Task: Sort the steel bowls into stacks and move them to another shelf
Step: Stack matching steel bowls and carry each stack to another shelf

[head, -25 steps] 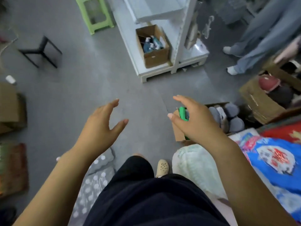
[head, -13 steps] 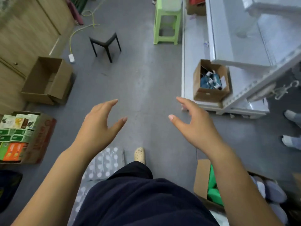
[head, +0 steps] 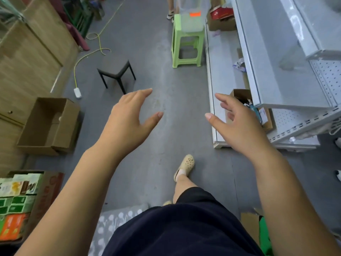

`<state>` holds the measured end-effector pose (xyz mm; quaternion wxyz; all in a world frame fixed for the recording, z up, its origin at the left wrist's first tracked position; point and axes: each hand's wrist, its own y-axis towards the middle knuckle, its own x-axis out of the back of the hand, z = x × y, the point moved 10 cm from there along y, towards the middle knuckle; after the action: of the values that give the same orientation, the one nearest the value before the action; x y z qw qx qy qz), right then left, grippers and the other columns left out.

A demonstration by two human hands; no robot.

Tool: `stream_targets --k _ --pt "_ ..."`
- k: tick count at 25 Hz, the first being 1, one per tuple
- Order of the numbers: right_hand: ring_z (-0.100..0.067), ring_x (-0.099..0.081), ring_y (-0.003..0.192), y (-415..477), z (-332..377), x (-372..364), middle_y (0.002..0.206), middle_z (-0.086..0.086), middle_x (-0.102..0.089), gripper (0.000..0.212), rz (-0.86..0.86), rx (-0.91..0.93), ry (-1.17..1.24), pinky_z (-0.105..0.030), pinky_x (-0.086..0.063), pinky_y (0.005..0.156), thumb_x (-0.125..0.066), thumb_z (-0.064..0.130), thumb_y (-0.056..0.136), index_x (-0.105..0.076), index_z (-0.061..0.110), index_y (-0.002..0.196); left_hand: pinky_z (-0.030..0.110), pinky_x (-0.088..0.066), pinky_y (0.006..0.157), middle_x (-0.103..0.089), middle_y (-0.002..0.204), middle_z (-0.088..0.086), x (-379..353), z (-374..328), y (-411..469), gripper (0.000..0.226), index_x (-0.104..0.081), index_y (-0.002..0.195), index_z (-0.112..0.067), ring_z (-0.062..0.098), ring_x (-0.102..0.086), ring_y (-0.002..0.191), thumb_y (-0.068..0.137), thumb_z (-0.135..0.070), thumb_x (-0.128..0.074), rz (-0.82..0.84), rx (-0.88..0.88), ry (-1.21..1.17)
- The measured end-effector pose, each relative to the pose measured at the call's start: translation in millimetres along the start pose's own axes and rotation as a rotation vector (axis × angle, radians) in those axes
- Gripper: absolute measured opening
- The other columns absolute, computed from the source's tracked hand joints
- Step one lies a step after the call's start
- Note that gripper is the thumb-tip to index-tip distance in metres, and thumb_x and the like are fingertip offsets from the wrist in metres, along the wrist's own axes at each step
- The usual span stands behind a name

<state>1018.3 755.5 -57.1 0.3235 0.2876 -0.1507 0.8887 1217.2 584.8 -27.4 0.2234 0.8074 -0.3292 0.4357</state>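
No steel bowl shows in the head view. My left hand [head: 129, 122] hovers over the grey floor with fingers spread and nothing in it. My right hand [head: 238, 124] is held out at the same height, fingers apart and empty, just in front of the low end of the white metal shelf unit [head: 273, 74]. The shelf boards in view are bare apart from a small cardboard box [head: 265, 115] of items on the bottom board.
A green plastic stool [head: 186, 41] carrying a clear bin and a black stool [head: 116, 74] stand ahead in the aisle. An open cardboard box [head: 49, 124] and a carton of packets [head: 18, 204] sit left. A yellow cable [head: 86, 54] crosses the floor. Another person's shoes [head: 338, 157] appear at right.
The view has swung left and forward along the aisle; the shelf now runs down the right side. Both hands stay raised, open and empty.
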Motion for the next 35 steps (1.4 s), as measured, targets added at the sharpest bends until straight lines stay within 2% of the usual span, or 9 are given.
stream_targets --k 3,6,9,11,17,21,26,31,35 --pt "-0.005 -0.04 0.144 69.5 -0.6 8.5 0.155 0.012 -0.046 0.063 -0.007 0.002 -0.021 -0.034 -0.035 0.12 -0.07 0.043 0.094 -0.044 0.038 0.151 0.037 -0.033 0.119 -0.048 0.155 -0.002 -9.4 1.3 67.5 0.07 -0.041 0.155 -0.021 0.019 -0.038 0.146 0.095 -0.051 -0.062 0.022 -0.011 0.004" --pt "-0.009 -0.04 0.145 140.6 5.9 25.0 0.157 0.008 -0.045 0.065 -0.01 0.012 -0.068 -0.023 -0.03 0.109 -0.069 0.042 0.095 -0.041 0.037 0.154 0.04 -0.034 0.119 -0.048 0.155 -0.004 -11.4 1.1 141.5 0.071 -0.041 0.155 -0.022 0.018 -0.037 0.146 0.094 -0.052 -0.064 0.012 -0.01 -0.013" --pt "-0.011 -0.044 0.143 208.1 15.1 57.6 0.158 0.008 -0.043 0.064 -0.057 0.02 -0.101 -0.021 -0.03 0.104 -0.067 0.041 0.097 -0.04 0.035 0.155 0.032 -0.031 0.117 -0.048 0.154 -0.006 -9.3 -13.2 218.2 0.07 -0.041 0.154 -0.023 0.014 -0.035 0.147 0.095 -0.05 -0.065 -0.016 -0.038 -0.044" --pt "-0.009 -0.04 0.145 246.5 19.2 77.0 0.158 0.01 -0.043 0.063 -0.087 0.039 -0.109 -0.019 -0.028 0.106 -0.067 0.039 0.098 -0.041 0.033 0.154 0.027 -0.028 0.113 -0.048 0.153 -0.006 -11.5 -27.0 264.7 0.068 -0.042 0.154 -0.023 0.014 -0.035 0.147 0.095 -0.049 -0.066 -0.036 -0.076 -0.061" --pt "-0.003 -0.039 0.144 330.4 17.1 117.9 0.156 0.015 -0.044 0.061 -0.196 -0.007 -0.122 -0.018 -0.027 0.108 -0.066 0.039 0.098 -0.042 0.033 0.154 0.03 -0.031 0.113 -0.05 0.152 -0.006 -35.0 -49.3 386.0 0.066 -0.042 0.153 -0.024 0.015 -0.039 0.145 0.095 -0.049 -0.065 0.014 -0.185 -0.107" --pt "0.003 -0.039 0.137 383.8 11.7 133.0 0.155 0.014 -0.044 0.062 -0.3 -0.071 -0.128 -0.016 -0.026 0.105 -0.066 0.038 0.099 -0.04 0.032 0.155 0.026 -0.03 0.109 -0.051 0.151 -0.007 -43.1 -55.6 473.8 0.066 -0.043 0.152 -0.024 0.015 -0.04 0.143 0.095 -0.049 -0.065 0.051 -0.308 -0.121" --pt "-0.007 -0.039 0.144 452.1 27.4 151.9 0.156 0.014 -0.044 0.062 -0.492 -0.156 -0.069 -0.02 -0.029 0.108 -0.067 0.04 0.098 -0.04 0.033 0.154 0.022 -0.029 0.105 -0.052 0.15 -0.005 -30.1 -71.2 594.0 0.066 -0.046 0.15 -0.023 0.017 -0.041 0.143 0.093 -0.05 -0.066 0.11 -0.499 -0.128" --pt "0.005 -0.037 0.127 499.4 38.9 146.8 0.137 0.025 -0.041 0.06 -0.634 -0.249 0.027 -0.02 -0.031 0.103 -0.066 0.039 0.098 -0.041 0.035 0.152 0.02 -0.029 0.103 -0.054 0.147 -0.009 -18.2 -86.6 687.2 0.06 -0.048 0.148 -0.024 0.013 -0.043 0.139 0.095 -0.046 -0.066 0.147 -0.634 -0.171" --pt "0.006 -0.035 0.124 516.1 19.9 136.9 0.132 0.027 -0.039 0.059 -0.637 -0.37 0.058 -0.02 -0.031 0.102 -0.067 0.038 0.098 -0.042 0.037 0.151 0.023 -0.033 0.107 -0.054 0.149 -0.006 -71.5 -94.9 726.7 0.062 -0.049 0.148 -0.023 0.015 -0.046 0.14 0.094 -0.048 -0.068 0.304 -0.634 -0.21"
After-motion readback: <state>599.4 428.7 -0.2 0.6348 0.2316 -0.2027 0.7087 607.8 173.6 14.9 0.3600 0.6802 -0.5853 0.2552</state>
